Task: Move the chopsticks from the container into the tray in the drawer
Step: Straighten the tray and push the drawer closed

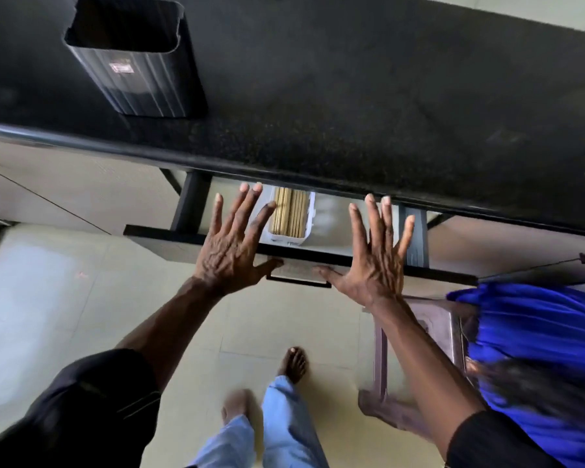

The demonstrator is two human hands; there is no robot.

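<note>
A dark ribbed container (129,59) stands upright on the black countertop (352,113) at the back left; its inside looks dark and no chopsticks show in it. Below the counter a drawer (169,244) is partly pulled out. In it sits a white tray (309,214) holding several pale wooden chopsticks (289,212) laid side by side. My left hand (232,244) hovers over the drawer's front edge, left of the tray, fingers spread and holding nothing. My right hand (377,251) is spread the same way to the right of the tray, also holding nothing.
A black handle (298,282) runs along the drawer front between my thumbs. A plastic stool (419,349) with blue cloth (537,332) stands on the tiled floor at the right. My bare feet (293,364) are below the drawer.
</note>
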